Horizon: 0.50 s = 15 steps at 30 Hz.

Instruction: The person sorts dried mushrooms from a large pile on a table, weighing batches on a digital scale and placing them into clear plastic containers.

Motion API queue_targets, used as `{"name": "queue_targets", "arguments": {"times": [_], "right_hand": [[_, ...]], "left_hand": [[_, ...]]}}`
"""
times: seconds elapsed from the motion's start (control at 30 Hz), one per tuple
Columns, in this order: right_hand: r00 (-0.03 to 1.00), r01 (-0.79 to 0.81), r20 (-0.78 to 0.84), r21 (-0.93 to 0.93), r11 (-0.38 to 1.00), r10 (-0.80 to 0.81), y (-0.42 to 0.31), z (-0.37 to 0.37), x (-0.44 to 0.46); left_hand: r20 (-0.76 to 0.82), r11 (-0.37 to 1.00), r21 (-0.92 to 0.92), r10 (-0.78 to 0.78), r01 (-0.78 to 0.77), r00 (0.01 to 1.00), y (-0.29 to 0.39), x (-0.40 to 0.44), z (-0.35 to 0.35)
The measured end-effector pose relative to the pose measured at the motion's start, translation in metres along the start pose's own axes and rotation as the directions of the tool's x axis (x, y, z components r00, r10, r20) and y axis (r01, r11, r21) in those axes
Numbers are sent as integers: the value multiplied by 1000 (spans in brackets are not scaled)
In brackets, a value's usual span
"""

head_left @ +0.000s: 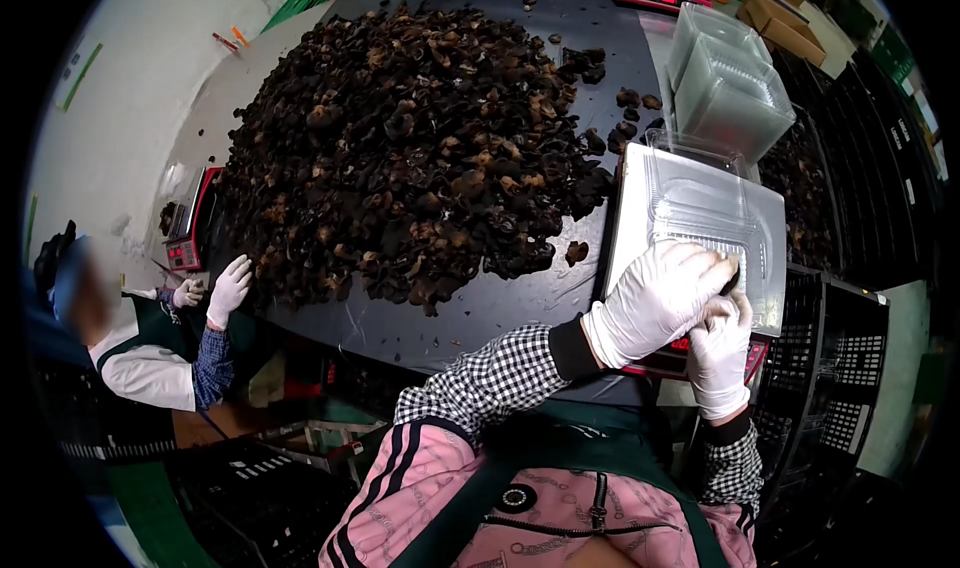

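Observation:
My left hand (660, 300), in a white glove, reaches over the front of the scale (770, 268) with its fingers closed. Just below and right of it is my gloved right hand (720, 360), its fingers also bent closed. Between the fingertips of both hands is a small dark wood ear mushroom (732, 280). A clear plastic clamshell box (700, 203) lies with its lid open on the scale plate, partly hidden by my left hand. The scale's red display is mostly covered by my hands.
A large heap of wood ear mushrooms (410, 148) covers much of the grey table (400, 333). Stacked clear boxes (735, 93) stand behind the scale. Black crates (825, 368) are at the right. Another person's gloved hand (230, 290) is at the left, near a second red scale (190, 238).

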State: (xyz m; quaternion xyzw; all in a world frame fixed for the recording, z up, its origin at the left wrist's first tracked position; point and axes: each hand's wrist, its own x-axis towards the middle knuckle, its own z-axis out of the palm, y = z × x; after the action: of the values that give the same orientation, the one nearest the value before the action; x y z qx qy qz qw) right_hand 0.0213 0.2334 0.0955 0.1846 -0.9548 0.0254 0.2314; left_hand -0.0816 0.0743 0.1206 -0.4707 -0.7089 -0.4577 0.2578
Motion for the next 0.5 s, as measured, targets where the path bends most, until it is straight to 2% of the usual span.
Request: {"name": "queue_targets", "arguments": {"times": [0.07,0.1,0.13,0.17,0.2,0.23,0.27,0.33,0.4,0.5], "right_hand": [[997,-77,0,-9,997,77,-3,3,-2],[996,-91,3,2,996,91,-2,3,-3],[994,-106,10,14,994,106,-1,3,-4],[993,-119,19,26,992,119,-1,2,-6],[993,-121,16,41,992,121,-1,2,-7],[992,-124,11,53,991,124,-1,3,-7],[992,-127,8,65,990,126,-1,4,-7],[990,-140,3,84,987,140,-2,5,-7],[985,-167,-17,106,980,170,-5,8,-5],[978,-205,-6,141,969,208,-10,4,-7]], "left_hand": [[-82,998,-34,-59,57,995,-10,0,-3],[-66,993,89,-71,77,995,-30,-4,-10],[-83,915,378,-120,143,989,-57,-12,-7],[-133,888,354,-263,294,955,-84,-18,-11],[-48,812,470,-368,346,929,-110,-19,-20],[35,672,614,-547,413,837,-129,-25,-24],[69,603,701,-589,381,805,-157,-39,-18],[166,608,729,-603,314,780,-164,-38,-19],[396,659,693,-688,293,609,-159,-39,-19],[466,774,623,-483,113,741,-141,-70,-14]]}}
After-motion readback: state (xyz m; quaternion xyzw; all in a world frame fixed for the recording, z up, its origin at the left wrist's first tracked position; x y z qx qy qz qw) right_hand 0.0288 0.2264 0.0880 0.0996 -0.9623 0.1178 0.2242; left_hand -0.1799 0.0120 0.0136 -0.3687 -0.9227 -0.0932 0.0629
